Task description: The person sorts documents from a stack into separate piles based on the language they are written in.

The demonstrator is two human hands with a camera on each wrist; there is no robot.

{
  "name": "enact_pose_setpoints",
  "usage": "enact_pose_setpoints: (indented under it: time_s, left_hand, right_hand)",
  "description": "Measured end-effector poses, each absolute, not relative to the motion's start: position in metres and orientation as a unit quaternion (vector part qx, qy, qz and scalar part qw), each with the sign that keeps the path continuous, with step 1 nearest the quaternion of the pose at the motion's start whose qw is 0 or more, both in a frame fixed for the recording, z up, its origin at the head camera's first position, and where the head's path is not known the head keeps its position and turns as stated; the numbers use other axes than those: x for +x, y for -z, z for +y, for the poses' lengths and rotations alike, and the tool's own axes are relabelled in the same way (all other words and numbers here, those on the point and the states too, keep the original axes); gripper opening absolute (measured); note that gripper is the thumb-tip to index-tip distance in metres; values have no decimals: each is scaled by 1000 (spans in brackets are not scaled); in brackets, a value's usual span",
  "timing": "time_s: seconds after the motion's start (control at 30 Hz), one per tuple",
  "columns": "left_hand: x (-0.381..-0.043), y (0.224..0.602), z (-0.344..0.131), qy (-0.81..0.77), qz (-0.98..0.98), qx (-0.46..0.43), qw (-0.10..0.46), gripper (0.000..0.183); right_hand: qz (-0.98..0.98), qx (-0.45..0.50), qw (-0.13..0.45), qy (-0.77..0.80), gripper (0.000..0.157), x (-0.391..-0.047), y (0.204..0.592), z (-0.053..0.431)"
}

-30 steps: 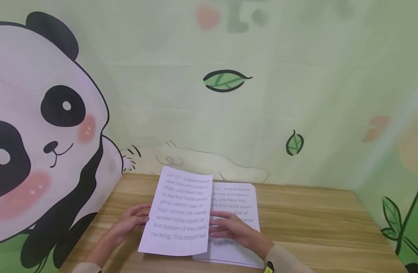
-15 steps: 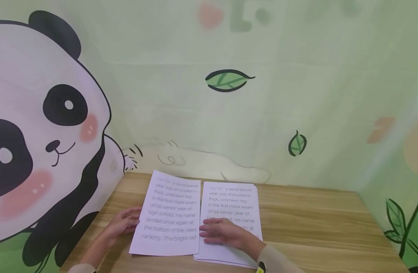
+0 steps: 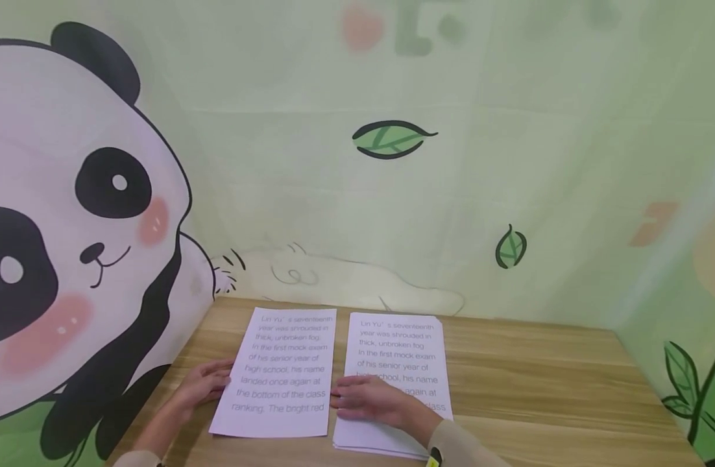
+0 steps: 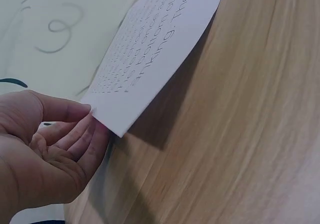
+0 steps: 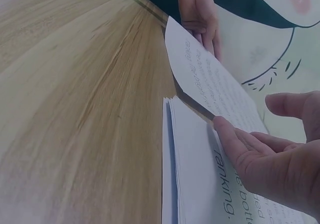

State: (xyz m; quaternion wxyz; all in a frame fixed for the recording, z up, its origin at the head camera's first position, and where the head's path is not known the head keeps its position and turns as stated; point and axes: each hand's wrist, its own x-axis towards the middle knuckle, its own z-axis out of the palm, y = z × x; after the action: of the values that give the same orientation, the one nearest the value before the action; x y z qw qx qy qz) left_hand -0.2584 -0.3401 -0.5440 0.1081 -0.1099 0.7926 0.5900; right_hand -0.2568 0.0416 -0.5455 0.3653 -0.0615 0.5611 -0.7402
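Observation:
A printed sheet of paper (image 3: 280, 373) is just above the table on the left, its shadow showing beneath the raised near edge in the left wrist view. My left hand (image 3: 202, 389) pinches its left edge, with the thumb (image 4: 70, 110) on top and fingers underneath. To the right lies a stack of printed sheets (image 3: 401, 347), text facing up. My right hand (image 3: 375, 402) is over the stack's left part, fingers extended toward the gap between sheet and stack. Its thumb (image 5: 285, 104) stands apart from the fingers, and nothing is between them.
The wooden table (image 3: 538, 389) reaches back to a green wall cloth (image 3: 276, 162) printed with leaves and a large panda (image 3: 100, 207). Several sheet edges in the stack are slightly uneven at the near side.
The sheet has moved left off the stack and come down flatter, both hands shifting left with it. A gap now shows between sheet and stack.

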Motion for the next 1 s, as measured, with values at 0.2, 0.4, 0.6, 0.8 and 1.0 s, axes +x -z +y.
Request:
enact_pose_setpoints:
  time_s: [0.2,0.4,0.6,0.8,1.0]
  left_hand:
    - [-262,542,-343,-580,800,-110,107,54]
    - [-264,540,-350,-596,788,-133,74,54]
    - [-263,537,-345,-606,780,-154,36,53]
    - [-260,519,-310,-582,802,-118,58,50]
    - [-255,514,-269,-569,815,-35,100,45]
  right_hand:
    - [561,-62,363,742,54,-256,544,38]
    - [571,-59,355,737,53,-255,539,45]
    - [570,-46,351,741,51,-254,536,67]
    - [575,-35,343,742,52,-254,535,104]
    - [600,-27,314,735,53,-252,539,145]
